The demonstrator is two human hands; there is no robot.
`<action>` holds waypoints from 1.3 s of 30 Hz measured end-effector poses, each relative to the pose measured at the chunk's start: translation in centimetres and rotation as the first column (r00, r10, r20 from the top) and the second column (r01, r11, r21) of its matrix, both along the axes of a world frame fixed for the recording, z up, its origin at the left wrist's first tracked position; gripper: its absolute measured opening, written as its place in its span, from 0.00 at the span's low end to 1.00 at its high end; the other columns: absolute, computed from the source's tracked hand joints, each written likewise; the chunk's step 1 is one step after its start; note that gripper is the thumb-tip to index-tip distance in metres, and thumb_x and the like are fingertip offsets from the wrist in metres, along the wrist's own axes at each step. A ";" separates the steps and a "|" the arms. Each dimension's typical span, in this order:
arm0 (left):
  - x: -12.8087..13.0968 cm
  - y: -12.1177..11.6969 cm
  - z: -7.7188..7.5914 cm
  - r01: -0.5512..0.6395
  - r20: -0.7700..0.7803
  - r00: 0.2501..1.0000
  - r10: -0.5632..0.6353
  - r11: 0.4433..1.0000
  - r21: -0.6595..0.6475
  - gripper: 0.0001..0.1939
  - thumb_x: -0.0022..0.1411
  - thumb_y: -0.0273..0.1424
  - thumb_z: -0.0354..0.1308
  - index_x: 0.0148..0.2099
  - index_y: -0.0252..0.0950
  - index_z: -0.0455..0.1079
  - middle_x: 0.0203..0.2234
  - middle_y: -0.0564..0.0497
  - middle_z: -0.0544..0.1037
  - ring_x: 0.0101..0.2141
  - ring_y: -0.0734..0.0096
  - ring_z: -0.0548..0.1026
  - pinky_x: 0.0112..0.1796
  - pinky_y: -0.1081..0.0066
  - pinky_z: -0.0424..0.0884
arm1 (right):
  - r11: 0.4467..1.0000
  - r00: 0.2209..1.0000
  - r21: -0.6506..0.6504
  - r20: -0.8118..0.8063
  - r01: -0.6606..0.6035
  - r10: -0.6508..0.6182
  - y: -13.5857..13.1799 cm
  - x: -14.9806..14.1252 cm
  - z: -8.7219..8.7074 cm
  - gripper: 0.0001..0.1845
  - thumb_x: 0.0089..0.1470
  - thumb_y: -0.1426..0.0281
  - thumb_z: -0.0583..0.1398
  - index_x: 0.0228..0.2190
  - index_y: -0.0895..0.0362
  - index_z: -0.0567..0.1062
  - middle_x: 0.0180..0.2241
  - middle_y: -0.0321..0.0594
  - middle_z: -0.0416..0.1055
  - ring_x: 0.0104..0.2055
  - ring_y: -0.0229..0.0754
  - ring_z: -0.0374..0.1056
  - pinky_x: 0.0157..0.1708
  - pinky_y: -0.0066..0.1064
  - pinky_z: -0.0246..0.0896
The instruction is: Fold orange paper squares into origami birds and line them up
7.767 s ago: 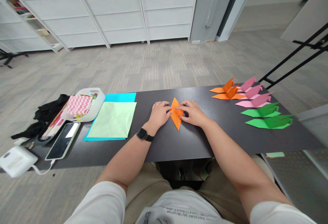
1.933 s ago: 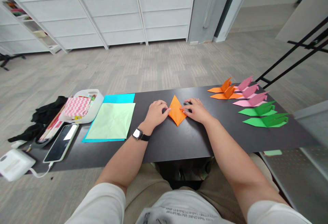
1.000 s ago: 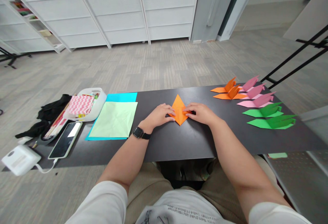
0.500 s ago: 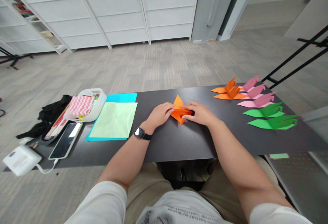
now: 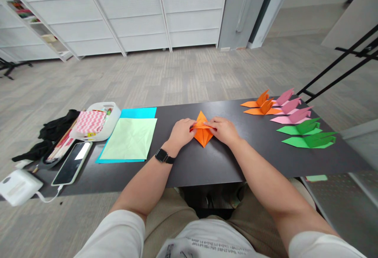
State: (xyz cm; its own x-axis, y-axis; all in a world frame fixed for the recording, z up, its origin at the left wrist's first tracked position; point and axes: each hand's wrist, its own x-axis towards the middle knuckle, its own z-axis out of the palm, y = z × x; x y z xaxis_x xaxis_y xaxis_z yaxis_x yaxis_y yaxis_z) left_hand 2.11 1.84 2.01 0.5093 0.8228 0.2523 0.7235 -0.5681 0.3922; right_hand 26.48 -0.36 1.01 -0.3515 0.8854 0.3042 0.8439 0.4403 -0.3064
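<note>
A diamond-shaped piece of folded orange origami paper (image 5: 203, 136) lies on the dark table in front of me, one point away from me and one toward me. A crosswise fold runs over its middle. My left hand (image 5: 182, 132) grips the left end of that fold between thumb and fingers. At the right end, my right hand (image 5: 223, 130) pinches the paper the same way. My fingers hide both side corners of the sheet.
Folded birds in orange (image 5: 261, 106), pink (image 5: 292, 115) and green (image 5: 308, 140) stand on the right. Light green paper (image 5: 128, 139) lies over blue sheets (image 5: 138, 112) at left. Beyond are a white basket (image 5: 113, 122), a phone (image 5: 72, 164) and a white charger (image 5: 20, 187).
The raised orange flaps now lie flatter, with a crosswise fold and a smooth lower point showing. Both hands remain on the paper. The whole view has shifted slightly.
</note>
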 end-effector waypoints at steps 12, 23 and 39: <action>0.1 -0.6 0.6 -0.086 -0.146 0.984 0.099 0.992 0.096 0.14 0.70 0.28 0.56 0.54 0.41 0.79 0.43 0.45 0.85 0.41 0.54 0.80 0.45 0.57 0.73 | 1.000 0.999 0.020 0.032 -0.005 0.004 -0.3 -0.6 0.3 0.16 0.69 0.66 0.58 0.51 0.48 0.85 0.43 0.43 0.81 0.45 0.49 0.73 0.46 0.40 0.67; 1.3 -2.3 2.0 -0.023 -0.049 0.999 0.022 1.000 -0.014 0.21 0.75 0.45 0.55 0.61 0.40 0.73 0.36 0.47 0.84 0.37 0.56 0.82 0.42 0.62 0.74 | 0.988 0.977 -0.038 -0.146 0.150 -0.154 -0.2 -0.1 0.9 0.14 0.64 0.69 0.59 0.47 0.51 0.82 0.44 0.43 0.82 0.45 0.51 0.76 0.46 0.39 0.67; 1.4 -2.0 1.7 0.009 0.090 0.996 0.003 0.990 -0.140 0.16 0.76 0.39 0.50 0.39 0.41 0.76 0.33 0.52 0.82 0.32 0.66 0.77 0.35 0.68 0.66 | 0.994 0.976 -0.108 -0.216 0.010 -0.034 -0.4 0.2 1.4 0.15 0.64 0.69 0.59 0.47 0.52 0.83 0.42 0.42 0.83 0.44 0.49 0.77 0.47 0.39 0.68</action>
State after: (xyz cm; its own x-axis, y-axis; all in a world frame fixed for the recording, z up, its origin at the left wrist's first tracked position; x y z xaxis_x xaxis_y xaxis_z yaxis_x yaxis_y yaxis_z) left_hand 3.47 -0.12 3.72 0.4923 0.8518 0.1792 0.6801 -0.5049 0.5315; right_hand 26.68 -0.74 2.41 -0.2676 0.9234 0.2751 0.7612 0.3777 -0.5272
